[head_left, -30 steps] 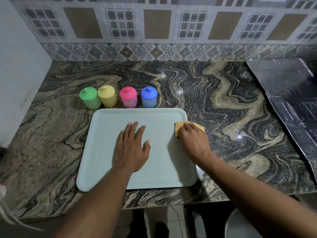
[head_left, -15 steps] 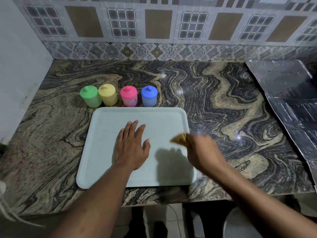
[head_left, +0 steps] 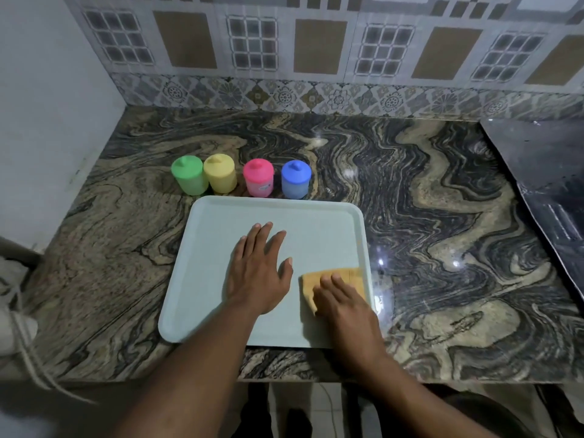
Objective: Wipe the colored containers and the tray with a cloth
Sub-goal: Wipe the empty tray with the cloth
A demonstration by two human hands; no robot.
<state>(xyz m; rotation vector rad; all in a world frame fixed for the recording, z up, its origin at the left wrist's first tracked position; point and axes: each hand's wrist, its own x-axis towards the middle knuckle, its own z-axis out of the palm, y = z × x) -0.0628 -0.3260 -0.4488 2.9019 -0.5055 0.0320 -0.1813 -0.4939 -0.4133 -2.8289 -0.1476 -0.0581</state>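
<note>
Pressing flat left hand (head_left: 257, 276) on pale tray (head_left: 221, 248) for steadying it; pushing yellow cloth (head_left: 319, 276) under flat-fingered right hand (head_left: 344, 308) along its right rim.

Containers: green (head_left: 189, 175), yellow (head_left: 220, 173), pink (head_left: 258, 178), blue (head_left: 296, 179); upright, lidded, in a row behind the tray.
Tray (head_left: 221, 248): pale, flat on the worktop.
Cloth (head_left: 319, 278): yellow, on the tray's right side.

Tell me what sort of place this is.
Most likely a home kitchen: a swirled stone countertop meets a patterned tile backsplash, and four lidded colored containers stand in a row behind a tray.
</note>
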